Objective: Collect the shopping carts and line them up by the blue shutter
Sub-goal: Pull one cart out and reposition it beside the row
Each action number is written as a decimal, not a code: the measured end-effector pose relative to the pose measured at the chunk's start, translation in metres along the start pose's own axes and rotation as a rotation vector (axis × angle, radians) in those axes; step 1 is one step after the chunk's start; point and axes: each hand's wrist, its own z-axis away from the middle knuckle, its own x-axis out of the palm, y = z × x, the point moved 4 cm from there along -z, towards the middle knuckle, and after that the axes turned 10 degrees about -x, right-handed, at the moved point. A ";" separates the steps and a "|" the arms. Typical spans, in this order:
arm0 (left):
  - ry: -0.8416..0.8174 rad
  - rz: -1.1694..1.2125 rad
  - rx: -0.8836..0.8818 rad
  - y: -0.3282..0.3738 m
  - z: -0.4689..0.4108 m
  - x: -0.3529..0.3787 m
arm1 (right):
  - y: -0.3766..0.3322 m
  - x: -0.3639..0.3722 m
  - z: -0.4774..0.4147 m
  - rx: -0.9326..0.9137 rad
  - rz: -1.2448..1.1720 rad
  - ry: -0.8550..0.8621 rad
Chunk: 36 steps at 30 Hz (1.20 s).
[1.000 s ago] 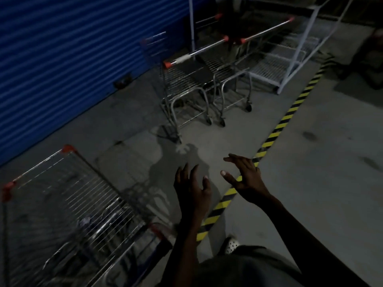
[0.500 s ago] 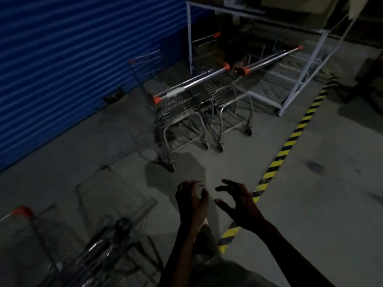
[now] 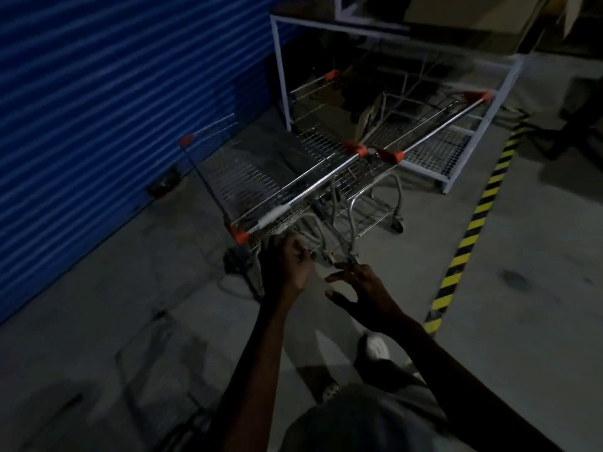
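Note:
Two wire shopping carts with orange handle caps stand side by side in front of me, next to the blue shutter point(image 3: 98, 102). The nearer left cart point(image 3: 261, 177) has its silver handle bar point(image 3: 300, 194) facing me. The right cart point(image 3: 430, 132) angles off toward the white rack. My left hand point(image 3: 284, 265) is stretched out just below the left cart's handle, fingers loosely bent, holding nothing. My right hand point(image 3: 359, 288) reaches forward beside it with spread fingers, also holding nothing. Both hands stay short of the bar.
A white metal rack point(image 3: 456, 151) with a wire shelf stands behind the carts. A yellow-and-black striped line point(image 3: 473, 223) runs along the concrete floor on the right. Part of another cart's dark wire frame point(image 3: 146, 353) shows at lower left. My foot point(image 3: 375, 347) is below my hands.
I have walked closer to the two carts, which now fill the middle of the view. Both hands moved forward toward the left cart's handle. The cart at lower left has mostly dropped out of sight.

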 end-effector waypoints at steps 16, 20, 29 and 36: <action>0.304 -0.671 -0.094 -0.057 -0.146 0.009 | 0.134 -0.007 -0.212 -0.242 0.055 0.103; 0.432 -0.703 -0.065 -0.069 -0.134 0.002 | 0.172 0.004 -0.246 -0.215 0.199 -0.010; 0.400 -0.766 -0.149 -0.083 -0.089 -0.016 | 0.154 0.018 -0.228 -0.359 0.183 0.012; 0.424 -0.751 -0.154 -0.097 -0.031 -0.035 | 0.118 0.032 -0.202 -0.373 0.191 -0.022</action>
